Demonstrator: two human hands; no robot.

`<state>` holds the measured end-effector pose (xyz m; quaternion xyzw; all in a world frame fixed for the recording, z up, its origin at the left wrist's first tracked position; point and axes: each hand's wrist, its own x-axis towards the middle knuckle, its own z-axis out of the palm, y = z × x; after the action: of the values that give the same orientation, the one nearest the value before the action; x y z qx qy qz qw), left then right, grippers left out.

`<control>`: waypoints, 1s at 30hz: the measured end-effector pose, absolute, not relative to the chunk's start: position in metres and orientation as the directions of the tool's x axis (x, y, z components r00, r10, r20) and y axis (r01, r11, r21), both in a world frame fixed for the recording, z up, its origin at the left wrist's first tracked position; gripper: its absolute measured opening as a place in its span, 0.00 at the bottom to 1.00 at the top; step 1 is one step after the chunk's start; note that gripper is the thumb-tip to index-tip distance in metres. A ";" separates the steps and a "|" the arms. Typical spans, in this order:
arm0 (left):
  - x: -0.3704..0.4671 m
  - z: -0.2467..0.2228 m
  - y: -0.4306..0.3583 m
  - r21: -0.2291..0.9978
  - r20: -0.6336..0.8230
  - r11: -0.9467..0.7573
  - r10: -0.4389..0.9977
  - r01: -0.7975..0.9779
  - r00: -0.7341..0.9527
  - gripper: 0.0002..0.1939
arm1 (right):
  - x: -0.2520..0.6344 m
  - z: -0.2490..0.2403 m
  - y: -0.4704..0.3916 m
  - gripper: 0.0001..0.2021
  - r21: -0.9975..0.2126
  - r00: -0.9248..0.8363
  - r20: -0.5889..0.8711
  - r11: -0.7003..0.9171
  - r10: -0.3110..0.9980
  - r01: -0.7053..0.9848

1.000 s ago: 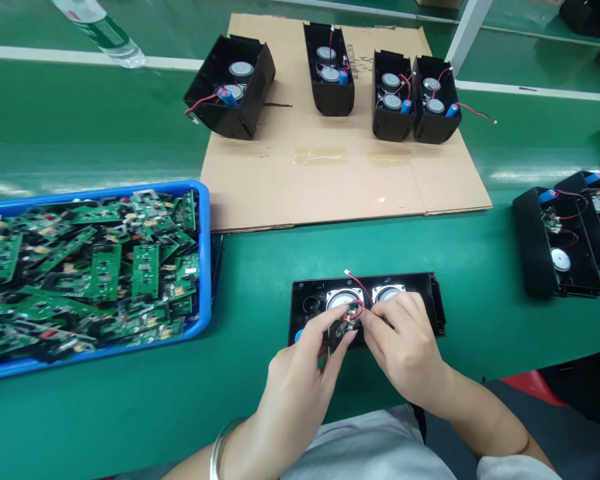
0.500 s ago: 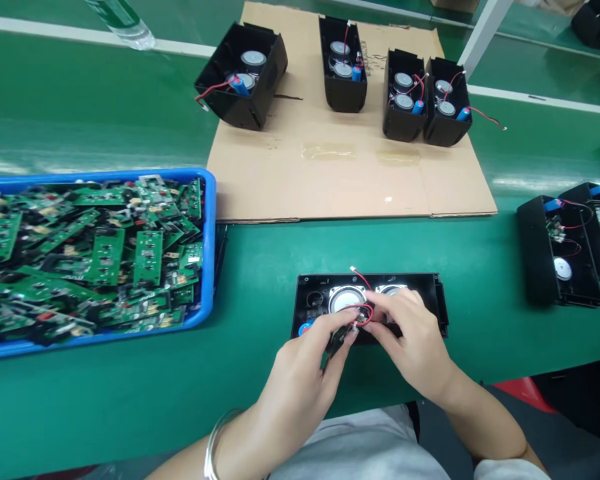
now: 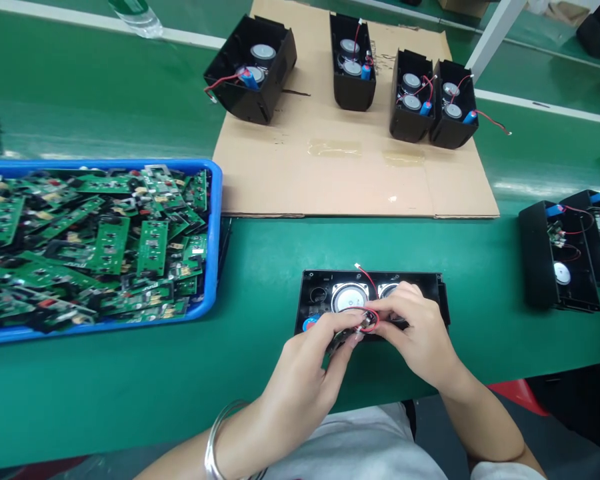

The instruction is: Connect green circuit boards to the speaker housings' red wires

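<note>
A black speaker housing (image 3: pixel 307 293) lies open in front of me, with two round speakers in it; the left speaker (image 3: pixel 349 298) shows whole, the other is partly covered. Over its front part, my left hand (image 3: pixel 307 360) pinches a small circuit board (image 3: pixel 337 340) between thumb and fingers. My right hand (image 3: pixel 417 330) is closed at the board's right end, its fingertips on a red and black wire (image 3: pixel 373 312). The exact grip on the wire's end is too small to see. A second red wire (image 3: pixel 367 273) with a white plug sticks up behind my fingers. Beside my left fingers shows a blue cylinder (image 3: pixel 310 323).
At left stands a blue tray (image 3: pixel 213 247) heaped with green circuit boards (image 3: pixel 111 245). A cardboard sheet (image 3: pixel 350 187) at the back bears several black housings (image 3: pixel 353 93) with speakers and wires. More housings (image 3: pixel 537 257) stand at right. A bottle (image 3: pixel 143 20) is at the top left.
The view has shifted slightly, so everything sits a little differently in the picture. Both hands stay together at the board and wire, with only small finger movement.
</note>
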<state>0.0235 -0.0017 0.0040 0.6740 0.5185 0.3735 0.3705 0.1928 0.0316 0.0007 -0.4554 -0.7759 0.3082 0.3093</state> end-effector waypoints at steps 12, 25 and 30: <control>0.014 0.015 0.004 0.742 0.054 -0.121 0.991 0.659 0.122 0.06 | 0.191 -0.014 0.036 0.16 -0.813 -0.236 -0.067 0.084 0.970 0.576; 0.022 0.014 0.010 0.698 0.064 -0.162 0.984 0.697 0.164 0.08 | 0.198 -0.012 0.024 0.08 -0.808 -0.344 0.261 0.399 0.902 0.434; 0.019 0.017 0.011 0.759 -0.016 -0.118 0.980 0.641 0.199 0.08 | 0.196 -0.016 0.020 0.10 -0.677 -0.413 0.344 0.527 0.843 0.513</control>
<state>0.0192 0.0112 0.0167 0.7014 0.5776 0.2586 0.3279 0.1958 0.0199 -0.0162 -0.4213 -0.8047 0.2425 0.3406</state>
